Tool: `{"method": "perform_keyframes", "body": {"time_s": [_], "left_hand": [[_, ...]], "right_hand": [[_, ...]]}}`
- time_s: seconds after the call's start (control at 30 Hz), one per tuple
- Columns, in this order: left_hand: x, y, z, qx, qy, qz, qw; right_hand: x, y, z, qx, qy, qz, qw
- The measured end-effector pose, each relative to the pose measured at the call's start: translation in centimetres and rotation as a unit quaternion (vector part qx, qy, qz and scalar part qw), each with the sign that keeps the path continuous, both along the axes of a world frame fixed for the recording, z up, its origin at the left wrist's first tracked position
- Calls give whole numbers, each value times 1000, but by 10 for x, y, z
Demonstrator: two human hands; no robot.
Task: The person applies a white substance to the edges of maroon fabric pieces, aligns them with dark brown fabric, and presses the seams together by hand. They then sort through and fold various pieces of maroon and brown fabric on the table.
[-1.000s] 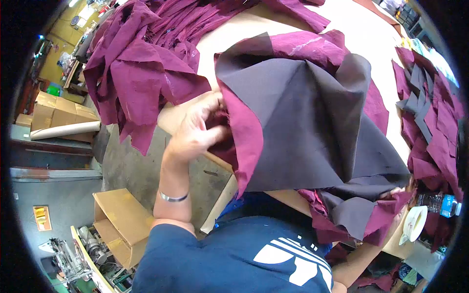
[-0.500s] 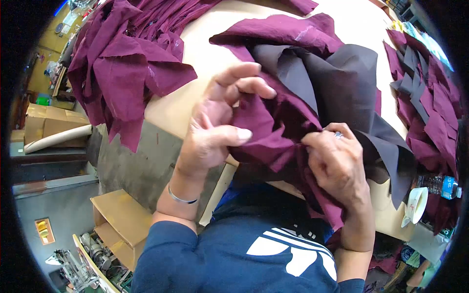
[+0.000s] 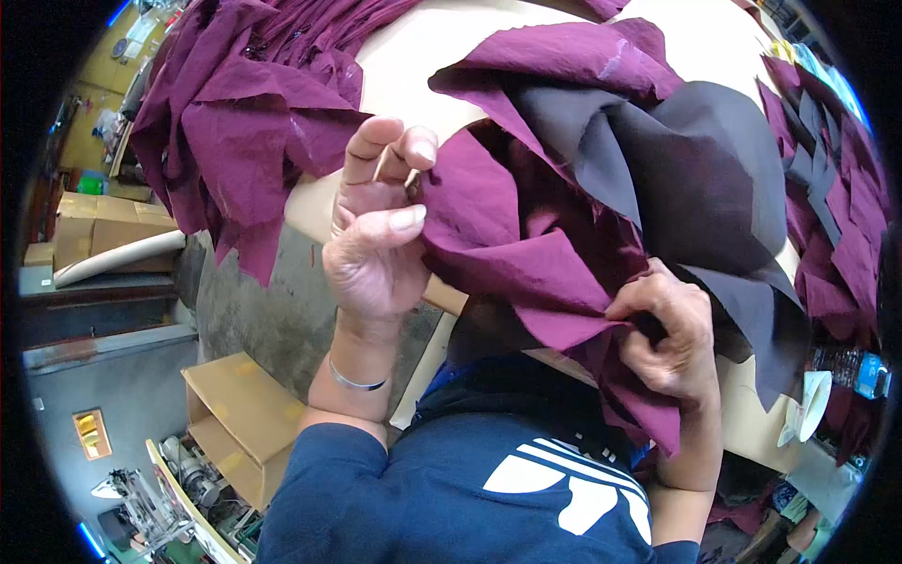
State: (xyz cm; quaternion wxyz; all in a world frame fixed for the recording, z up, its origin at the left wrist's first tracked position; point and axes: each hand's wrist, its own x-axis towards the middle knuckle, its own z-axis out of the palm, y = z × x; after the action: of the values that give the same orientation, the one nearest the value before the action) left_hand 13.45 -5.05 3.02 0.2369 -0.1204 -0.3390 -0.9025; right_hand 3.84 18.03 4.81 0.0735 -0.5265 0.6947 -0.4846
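Maroon fabric (image 3: pixel 554 273) bunches in folds over the near edge of the table, in front of my body. My right hand (image 3: pixel 667 329) pinches a fold of it between thumb and fingertips. To the left, my left hand (image 3: pixel 376 226) is raised with fingers bent and thumb apart, right beside the fabric's left edge, with nothing between them. A dark grey-black fabric piece (image 3: pixel 695 169) lies rumpled beyond and right of the maroon folds, partly under them.
A large maroon fabric heap (image 3: pixel 254 122) hangs over the table's left edge. More maroon and dark cloth (image 3: pixel 836 197) lies at the right. A tape roll (image 3: pixel 808 406) and a water bottle (image 3: pixel 860 371) stand at the right edge. Below left is an open cardboard box (image 3: pixel 240 414).
My left hand has moved left, away from the middle of the maroon fabric. The fabric has spread wider, and my right hand has shifted slightly right and down, still pinching it.
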Motion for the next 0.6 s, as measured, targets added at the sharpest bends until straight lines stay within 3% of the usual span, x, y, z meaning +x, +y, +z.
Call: {"method": "perform_keyframes", "body": {"time_s": [0.2,0.27,0.33,0.43,0.5,0.57,0.6], "left_hand": [[3,-7,8,-91,30,15,995],[2,-3,12,-224,26,85,971],[-2,6,20,-393,-21,178,902],[-24,14,25,-660,-16,321,679],[-31,17,23,-692,-27,311,650],[-37,21,23,-665,-21,293,687],[-39,20,25,-696,-23,277,663]], "right_hand": [[-2,11,8,1,-109,-35,993],[-3,21,3,-68,-243,-86,964],[-5,24,0,-157,-352,-120,915],[-15,26,-11,-258,-442,-37,858],[-19,25,-13,-290,-479,-33,828],[-25,28,-17,-311,-506,-33,804],[-26,27,-14,-299,-503,-68,808]]}}
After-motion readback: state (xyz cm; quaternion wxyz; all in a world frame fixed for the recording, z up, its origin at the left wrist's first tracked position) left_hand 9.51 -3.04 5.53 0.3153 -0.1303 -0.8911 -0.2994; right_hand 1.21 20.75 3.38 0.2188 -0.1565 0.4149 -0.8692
